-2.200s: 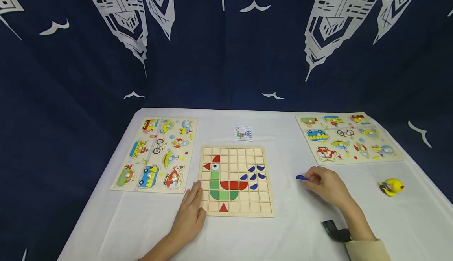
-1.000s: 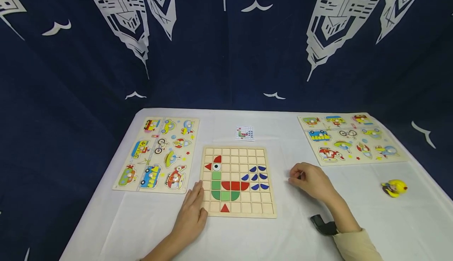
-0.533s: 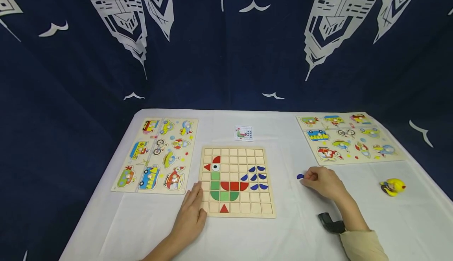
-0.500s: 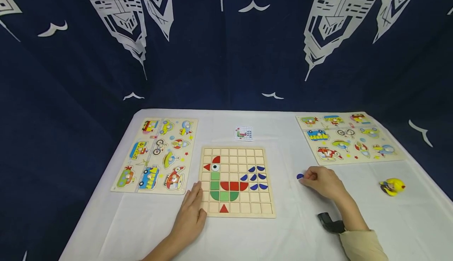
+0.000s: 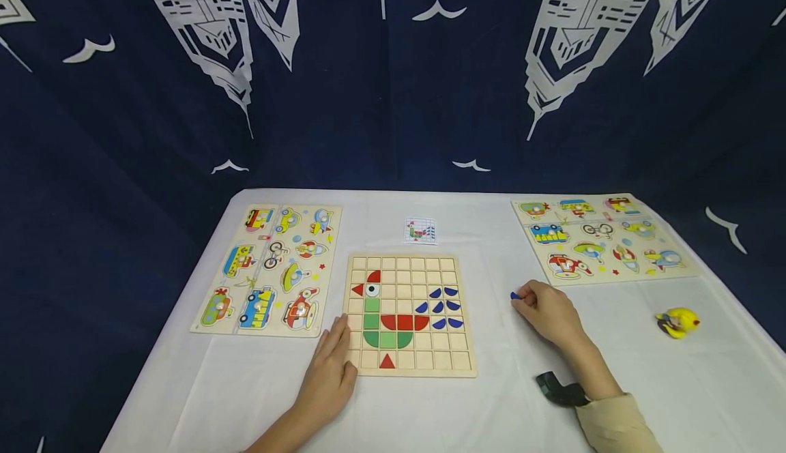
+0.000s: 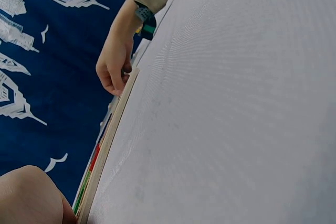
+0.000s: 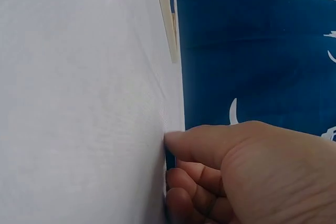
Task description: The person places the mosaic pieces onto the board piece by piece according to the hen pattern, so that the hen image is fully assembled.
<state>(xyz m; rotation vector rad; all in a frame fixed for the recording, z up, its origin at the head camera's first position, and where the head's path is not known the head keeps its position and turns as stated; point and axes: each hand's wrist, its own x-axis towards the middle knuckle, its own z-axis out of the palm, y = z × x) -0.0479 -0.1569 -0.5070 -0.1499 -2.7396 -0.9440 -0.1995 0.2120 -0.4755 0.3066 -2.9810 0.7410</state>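
Observation:
A blue half-round piece [image 5: 514,295] shows at the fingertips of my right hand [image 5: 549,313], which pinches it over the white tablecloth, right of the gridded wooden board [image 5: 424,364]. In the right wrist view, the thumb [image 7: 202,142] and curled fingers mostly hide the piece. My left hand [image 5: 328,371] rests against the board's left edge with its fingers extended. On the board, red, green and blue pieces form a bird: a red body piece [image 5: 405,322], a green square [image 5: 371,305], a white eye piece [image 5: 372,290] and several blue tail pieces [image 5: 439,306].
A small card [image 5: 421,230] with a matching bird picture lies behind the board. Vehicle puzzle boards stand at the left [image 5: 267,269] and right [image 5: 604,238]. A yellow toy duck [image 5: 677,322] sits at the right. A black wrist camera [image 5: 560,389] is worn on the right wrist.
Another blue piece appeared in the tail between the two oldest frames. My right hand then took a further blue piece and has shifted slightly left and away. My left hand stays put.

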